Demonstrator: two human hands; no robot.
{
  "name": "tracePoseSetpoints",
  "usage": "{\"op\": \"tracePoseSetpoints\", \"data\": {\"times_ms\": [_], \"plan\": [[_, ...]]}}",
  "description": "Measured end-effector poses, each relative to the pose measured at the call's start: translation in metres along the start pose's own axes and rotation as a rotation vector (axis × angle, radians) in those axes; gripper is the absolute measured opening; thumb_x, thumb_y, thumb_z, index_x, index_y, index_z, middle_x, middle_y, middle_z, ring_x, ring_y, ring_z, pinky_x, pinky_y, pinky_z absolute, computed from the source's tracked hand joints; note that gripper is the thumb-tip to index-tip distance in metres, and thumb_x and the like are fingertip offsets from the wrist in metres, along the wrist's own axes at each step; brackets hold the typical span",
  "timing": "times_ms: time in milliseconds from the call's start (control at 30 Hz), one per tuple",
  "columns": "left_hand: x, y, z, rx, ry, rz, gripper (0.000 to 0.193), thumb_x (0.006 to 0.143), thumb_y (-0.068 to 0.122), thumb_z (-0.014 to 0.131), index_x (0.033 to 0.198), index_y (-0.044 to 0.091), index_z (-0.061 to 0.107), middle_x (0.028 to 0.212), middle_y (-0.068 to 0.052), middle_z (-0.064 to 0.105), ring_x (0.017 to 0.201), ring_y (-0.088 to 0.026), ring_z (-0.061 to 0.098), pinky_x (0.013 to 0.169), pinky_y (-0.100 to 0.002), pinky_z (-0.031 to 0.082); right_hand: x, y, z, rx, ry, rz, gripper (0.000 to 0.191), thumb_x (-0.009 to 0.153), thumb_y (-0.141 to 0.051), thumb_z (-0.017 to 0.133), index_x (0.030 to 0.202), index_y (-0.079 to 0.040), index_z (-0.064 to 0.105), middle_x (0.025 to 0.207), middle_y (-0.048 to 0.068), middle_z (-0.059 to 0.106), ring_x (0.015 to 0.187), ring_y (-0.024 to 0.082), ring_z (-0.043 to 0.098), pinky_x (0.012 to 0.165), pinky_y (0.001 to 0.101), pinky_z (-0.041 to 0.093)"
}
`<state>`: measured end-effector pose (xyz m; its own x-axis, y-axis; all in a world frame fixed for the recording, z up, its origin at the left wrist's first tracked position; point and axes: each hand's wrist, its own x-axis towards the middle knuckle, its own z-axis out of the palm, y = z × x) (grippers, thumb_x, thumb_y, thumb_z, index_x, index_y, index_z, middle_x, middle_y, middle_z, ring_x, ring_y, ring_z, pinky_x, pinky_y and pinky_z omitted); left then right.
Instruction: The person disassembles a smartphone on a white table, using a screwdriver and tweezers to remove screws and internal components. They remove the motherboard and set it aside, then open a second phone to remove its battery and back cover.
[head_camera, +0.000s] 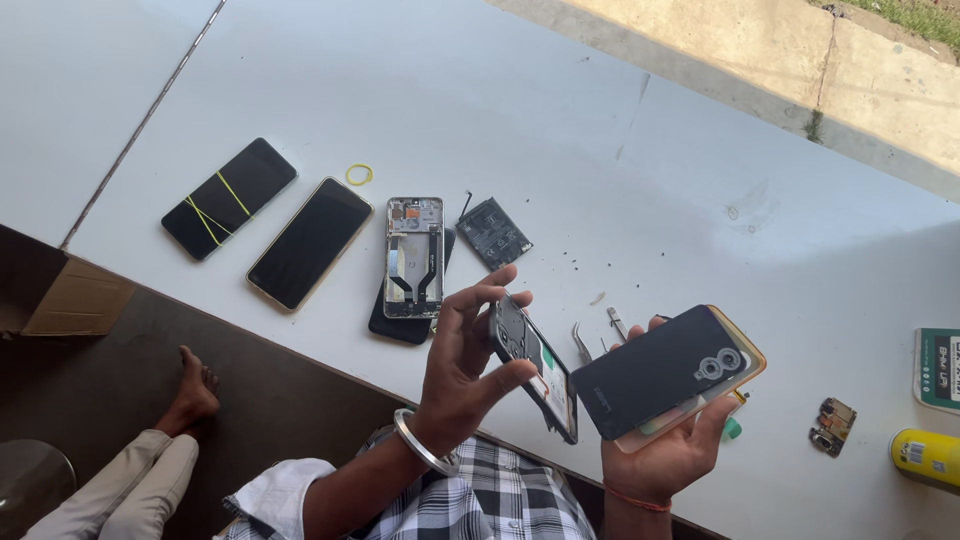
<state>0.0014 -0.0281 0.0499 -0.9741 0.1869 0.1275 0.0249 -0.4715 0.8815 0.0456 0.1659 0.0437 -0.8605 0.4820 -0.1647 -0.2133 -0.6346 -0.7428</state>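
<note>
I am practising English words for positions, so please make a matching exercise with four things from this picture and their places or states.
Things:
1. rubber band
2. opened phone frame
3. dark back cover
4. yellow can

Places or states:
a. at the table's right edge
b. lying on a black phone
c. held in the right hand
d. loose on the table, beyond two face-up phones

Pairs: 1-d, 2-b, 3-c, 4-a

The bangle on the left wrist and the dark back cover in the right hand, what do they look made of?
The bangle looks like polished metal: silvery with bright glints. The back cover, resting on the right hand, looks like matte plastic, dark with only a soft sheen, though coated glass cannot be ruled out.
</note>
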Motion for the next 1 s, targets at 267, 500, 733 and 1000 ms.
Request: {"op": "tracePoseSetpoints", "data": {"times_ms": [267,500,733,1000], "plan": [[0.024,-0.026,-0.011,-0.702,0.071,-0.408,0.067,0.106,0.053,0.037,0.157,0.008,0.035,0.154,-0.018,0.045,0.138,-0.03,0.05,0.114,-0.04,0.047,-0.003,-0.003,-0.01,0.033,0.015,0.043,0.083,0.102,-0.063,0.049,0.164,-0.009,0.034,0.149,0.02,0.048,0.142,0.036,0.049,0.114,0.0511,0.047],[0.04,-0.067,-0.006,-0.39,0.01,-0.461,0.059,0.109,0.046,0.033,0.151,0.006,0.043,0.126,-0.015,0.066,0.113,-0.018,0.066,0.095,-0.031,0.056,-0.007,-0.005,-0.027,0.042,0.107,0.059,0.087,0.098,-0.059,0.06,0.164,-0.008,0.037,0.149,0.023,0.051,0.141,0.039,0.053,0.113,0.0517,0.048],[0.042,-0.089,-0.007,0.193,0.054,-0.461,0.048,0.108,0.029,0.046,0.15,0.006,0.053,0.11,-0.011,0.07,0.089,-0.014,0.06,0.078,-0.028,0.051,-0.012,-0.002,-0.042,0.045,0.107,0.064,0.084,0.099,-0.052,0.061,0.164,-0.005,0.036,0.146,0.026,0.052,0.138,0.04,0.053,0.111,0.0537,0.046],[0.035,-0.072,-0.01,1.135,0.009,0.196,0.073,0.089,0.026,0.073,0.149,-0.003,0.044,0.134,-0.027,0.052,0.119,-0.038,0.05,0.103,-0.044,0.041,-0.015,-0.009,-0.036,0.027,0.111,0.062,0.079,0.097,-0.035,0.057,0.165,-0.004,0.032,0.147,0.026,0.052,0.138,0.042,0.054,0.113,0.0553,0.046]]}}
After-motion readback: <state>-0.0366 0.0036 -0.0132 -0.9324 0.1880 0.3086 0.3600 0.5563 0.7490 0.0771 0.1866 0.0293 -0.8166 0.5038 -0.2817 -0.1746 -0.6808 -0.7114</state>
